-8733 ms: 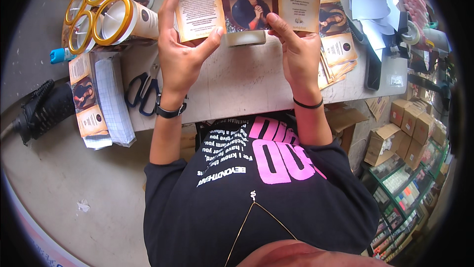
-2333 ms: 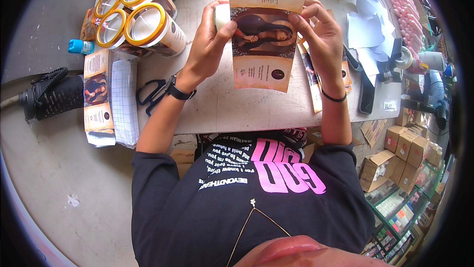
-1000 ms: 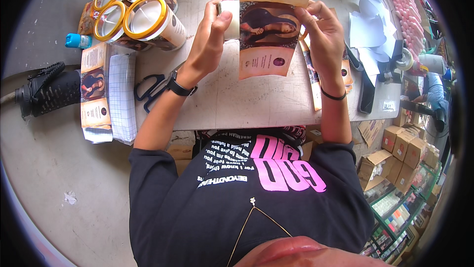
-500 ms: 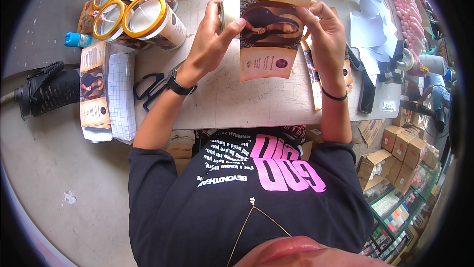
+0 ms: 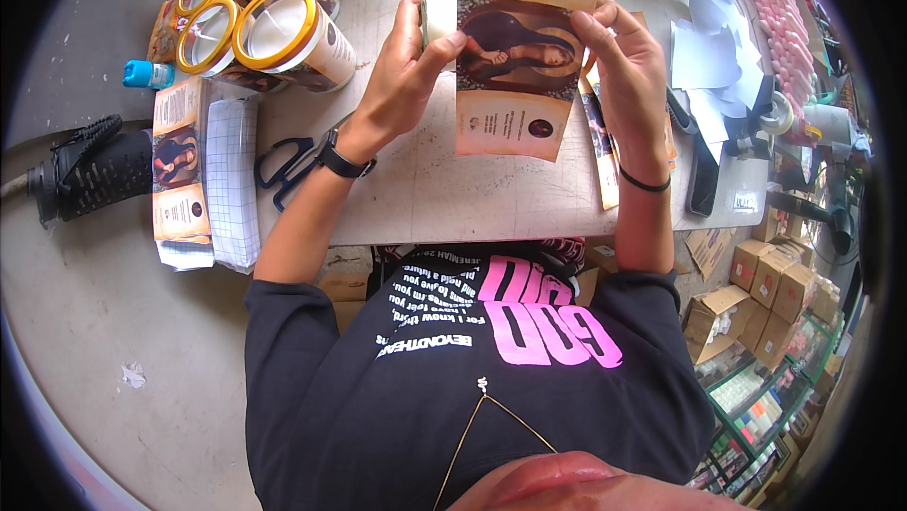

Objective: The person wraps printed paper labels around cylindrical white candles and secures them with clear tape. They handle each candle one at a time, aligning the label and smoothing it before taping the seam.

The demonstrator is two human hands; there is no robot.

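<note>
My left hand [image 5: 395,76] is closed round a clear glass candle [image 5: 438,22] with white wax, mostly hidden behind the hand and a paper label. Its thumb presses the left edge of that long label [image 5: 518,50], which bears a dark robed figure between cream panels of print. On the far side, my right hand [image 5: 625,72] pinches the label's right edge between thumb and fingers. The label stretches upright between both hands, above the table, its top running out of the frame.
Several gold-rimmed candles [image 5: 276,27] stand at the far left, near a blue-capped can [image 5: 148,75]. A stack of labels [image 5: 178,160] lies at the table's left edge, beside dark-handled scissors [image 5: 283,171]. At right are a phone [image 5: 703,180], backing paper [image 5: 713,58] and pink bundles [image 5: 779,25].
The label has tilted slightly and its lower end has shifted a little to the right. Both hands keep their hold, and the right hand has moved very slightly right.
</note>
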